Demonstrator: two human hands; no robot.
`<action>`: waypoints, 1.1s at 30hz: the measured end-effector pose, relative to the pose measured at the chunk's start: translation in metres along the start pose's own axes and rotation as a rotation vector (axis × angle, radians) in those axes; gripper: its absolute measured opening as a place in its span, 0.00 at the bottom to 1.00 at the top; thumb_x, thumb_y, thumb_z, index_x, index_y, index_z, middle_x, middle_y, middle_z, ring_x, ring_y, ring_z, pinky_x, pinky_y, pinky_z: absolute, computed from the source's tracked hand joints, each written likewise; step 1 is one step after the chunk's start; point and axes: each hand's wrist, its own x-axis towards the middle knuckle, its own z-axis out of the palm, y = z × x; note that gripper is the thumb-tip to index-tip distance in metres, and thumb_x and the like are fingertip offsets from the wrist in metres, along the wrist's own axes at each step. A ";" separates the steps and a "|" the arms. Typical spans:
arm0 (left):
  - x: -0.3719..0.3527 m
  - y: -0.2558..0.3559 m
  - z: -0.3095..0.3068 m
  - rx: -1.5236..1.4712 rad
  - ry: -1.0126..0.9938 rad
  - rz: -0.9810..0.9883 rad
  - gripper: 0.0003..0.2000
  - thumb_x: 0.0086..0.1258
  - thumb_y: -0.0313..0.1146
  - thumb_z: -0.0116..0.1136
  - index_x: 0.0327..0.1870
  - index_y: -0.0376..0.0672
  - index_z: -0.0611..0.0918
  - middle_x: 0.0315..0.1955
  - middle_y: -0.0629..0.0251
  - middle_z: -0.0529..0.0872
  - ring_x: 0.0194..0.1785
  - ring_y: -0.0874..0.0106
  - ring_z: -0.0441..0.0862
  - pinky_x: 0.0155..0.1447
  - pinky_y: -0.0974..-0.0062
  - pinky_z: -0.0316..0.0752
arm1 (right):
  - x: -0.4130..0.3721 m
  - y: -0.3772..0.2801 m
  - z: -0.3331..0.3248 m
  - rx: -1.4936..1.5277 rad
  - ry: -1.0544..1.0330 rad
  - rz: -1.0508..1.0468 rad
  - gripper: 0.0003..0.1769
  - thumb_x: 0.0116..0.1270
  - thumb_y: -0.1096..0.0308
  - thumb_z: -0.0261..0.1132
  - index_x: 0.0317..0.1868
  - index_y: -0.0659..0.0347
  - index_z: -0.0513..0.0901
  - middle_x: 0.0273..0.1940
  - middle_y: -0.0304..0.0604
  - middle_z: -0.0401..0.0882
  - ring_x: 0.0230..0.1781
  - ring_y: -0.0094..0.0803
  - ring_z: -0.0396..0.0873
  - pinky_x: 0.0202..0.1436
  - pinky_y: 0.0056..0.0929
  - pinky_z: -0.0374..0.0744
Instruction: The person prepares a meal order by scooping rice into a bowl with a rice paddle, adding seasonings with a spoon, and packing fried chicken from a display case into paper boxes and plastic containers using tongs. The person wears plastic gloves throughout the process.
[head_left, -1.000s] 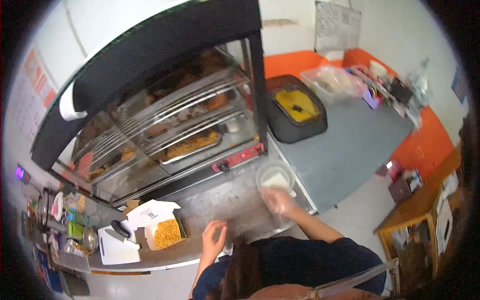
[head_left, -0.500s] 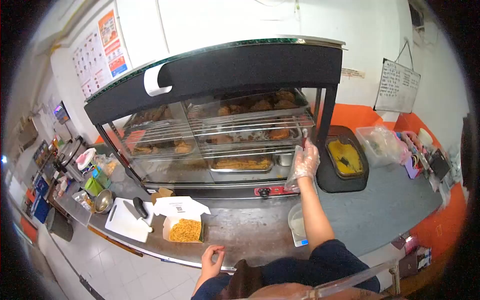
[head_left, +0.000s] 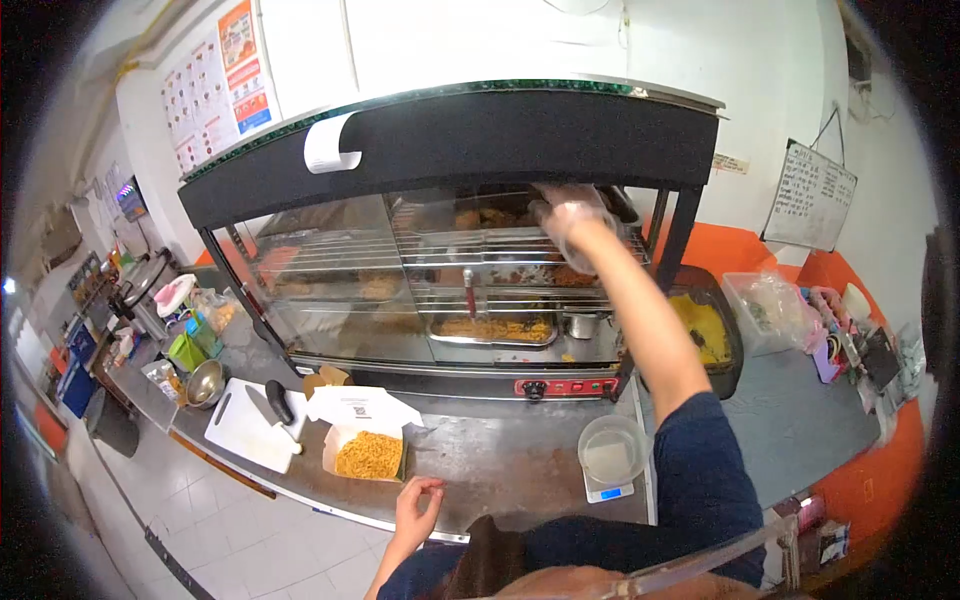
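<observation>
My right hand [head_left: 572,212], in a clear plastic glove, reaches into the upper right of the glass warming cabinet [head_left: 450,140], by the top tray of fried pieces [head_left: 485,217]; motion blurs its fingers. My bare left hand [head_left: 418,503] hovers at the counter's front edge, fingers curled together, with nothing visible in them. Near it stands an open paper box [head_left: 368,455] of yellow noodles or rice. A clear round tub [head_left: 612,450] sits on a small digital scale [head_left: 610,492]. Inside the cabinet are wire racks and a lower tray of yellow food [head_left: 495,330].
On the left lie a white cutting board [head_left: 240,440] with a knife [head_left: 268,410] and a metal bowl [head_left: 205,383]. To the right are a tray of yellow food [head_left: 703,325], a container with plastic bags [head_left: 765,312] and a hanging whiteboard [head_left: 810,195].
My right hand has moved from the cabinet's right front edge up and left, into its upper shelf. The cabinet's right side is now open, and the tub on the scale is uncovered from behind my arm.
</observation>
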 end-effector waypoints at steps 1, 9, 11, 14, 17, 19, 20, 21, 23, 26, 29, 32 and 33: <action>-0.003 -0.002 -0.001 0.008 0.003 -0.006 0.05 0.56 0.20 0.52 0.34 0.35 0.76 0.31 0.61 0.78 0.34 0.73 0.76 0.40 0.80 0.69 | 0.013 -0.004 -0.002 -0.105 -0.239 0.044 0.21 0.61 0.60 0.51 0.55 0.51 0.67 0.57 0.46 0.63 0.58 0.41 0.61 0.61 0.37 0.60; -0.026 -0.027 -0.014 -0.039 0.135 -0.123 0.04 0.57 0.22 0.52 0.33 0.35 0.76 0.30 0.60 0.78 0.33 0.73 0.76 0.40 0.79 0.70 | 0.020 0.014 0.015 -0.180 -0.290 0.002 0.20 0.59 0.68 0.50 0.55 0.48 0.68 0.55 0.44 0.67 0.54 0.42 0.67 0.54 0.37 0.68; -0.029 -0.030 -0.017 -0.062 0.164 -0.170 0.04 0.56 0.22 0.52 0.32 0.35 0.76 0.30 0.60 0.78 0.32 0.73 0.76 0.40 0.79 0.69 | 0.000 0.003 -0.011 -0.239 -0.251 -0.067 0.19 0.61 0.65 0.47 0.54 0.49 0.68 0.52 0.43 0.70 0.52 0.39 0.69 0.54 0.39 0.68; -0.025 -0.031 -0.021 -0.061 0.137 -0.164 0.04 0.56 0.22 0.52 0.32 0.35 0.76 0.30 0.60 0.78 0.32 0.73 0.76 0.39 0.79 0.69 | -0.021 -0.006 -0.027 -0.330 -0.048 -0.236 0.14 0.60 0.63 0.49 0.45 0.55 0.72 0.41 0.41 0.75 0.43 0.38 0.73 0.46 0.37 0.72; -0.015 -0.027 -0.025 -0.048 0.115 -0.124 0.04 0.56 0.22 0.53 0.32 0.35 0.76 0.30 0.60 0.78 0.33 0.73 0.76 0.39 0.80 0.69 | -0.034 -0.024 -0.054 -0.316 -0.090 -0.299 0.10 0.57 0.63 0.53 0.35 0.60 0.72 0.33 0.43 0.75 0.37 0.38 0.74 0.41 0.35 0.74; -0.007 -0.023 -0.030 -0.019 0.082 -0.062 0.03 0.57 0.22 0.53 0.32 0.35 0.76 0.29 0.60 0.79 0.34 0.72 0.77 0.40 0.79 0.69 | -0.043 -0.027 -0.060 -0.265 -0.101 -0.345 0.09 0.54 0.65 0.56 0.32 0.61 0.71 0.29 0.45 0.75 0.34 0.40 0.75 0.39 0.35 0.75; -0.004 -0.022 -0.033 -0.027 0.063 -0.068 0.03 0.57 0.22 0.53 0.32 0.35 0.76 0.29 0.60 0.79 0.34 0.72 0.77 0.40 0.79 0.69 | -0.047 -0.029 -0.063 -0.273 -0.117 -0.333 0.09 0.54 0.65 0.56 0.32 0.61 0.71 0.29 0.45 0.75 0.34 0.40 0.75 0.39 0.35 0.75; -0.002 -0.022 -0.036 -0.039 0.036 -0.049 0.03 0.57 0.22 0.53 0.32 0.35 0.76 0.30 0.60 0.79 0.35 0.71 0.77 0.40 0.79 0.70 | -0.050 -0.036 -0.067 -0.282 -0.193 -0.294 0.08 0.54 0.67 0.55 0.33 0.62 0.71 0.30 0.47 0.75 0.35 0.40 0.75 0.39 0.35 0.75; 0.003 -0.020 -0.045 -0.057 -0.007 -0.026 0.03 0.57 0.22 0.52 0.31 0.35 0.76 0.30 0.60 0.79 0.35 0.70 0.77 0.41 0.78 0.70 | -0.060 -0.049 -0.078 -0.311 -0.288 -0.238 0.06 0.53 0.75 0.52 0.34 0.63 0.71 0.32 0.49 0.76 0.38 0.41 0.76 0.40 0.35 0.75; 0.003 -0.025 -0.063 -0.077 -0.010 -0.005 0.03 0.56 0.22 0.52 0.31 0.35 0.76 0.30 0.60 0.79 0.35 0.70 0.77 0.42 0.78 0.70 | -0.085 -0.075 -0.103 -0.309 -0.378 -0.117 0.07 0.53 0.77 0.52 0.34 0.63 0.71 0.33 0.50 0.76 0.38 0.42 0.76 0.39 0.36 0.75; -0.001 -0.044 -0.082 -0.114 -0.021 -0.003 0.04 0.56 0.22 0.52 0.32 0.35 0.76 0.29 0.60 0.79 0.34 0.71 0.77 0.41 0.78 0.69 | -0.116 -0.102 -0.126 -0.324 -0.352 -0.089 0.08 0.51 0.77 0.52 0.34 0.64 0.72 0.29 0.51 0.76 0.34 0.43 0.77 0.35 0.37 0.76; -0.004 -0.056 -0.105 -0.064 -0.060 -0.007 0.03 0.57 0.23 0.51 0.32 0.36 0.76 0.29 0.62 0.79 0.33 0.72 0.76 0.41 0.78 0.68 | -0.140 -0.135 -0.153 -0.315 -0.464 0.027 0.09 0.49 0.76 0.55 0.34 0.64 0.73 0.30 0.52 0.77 0.34 0.42 0.78 0.36 0.35 0.77; -0.004 -0.056 -0.113 -0.058 -0.049 -0.007 0.03 0.58 0.23 0.51 0.32 0.36 0.76 0.29 0.62 0.79 0.33 0.72 0.75 0.41 0.78 0.68 | -0.151 -0.142 -0.158 -0.349 -0.436 0.038 0.08 0.50 0.75 0.54 0.33 0.64 0.73 0.29 0.51 0.77 0.32 0.42 0.78 0.34 0.34 0.77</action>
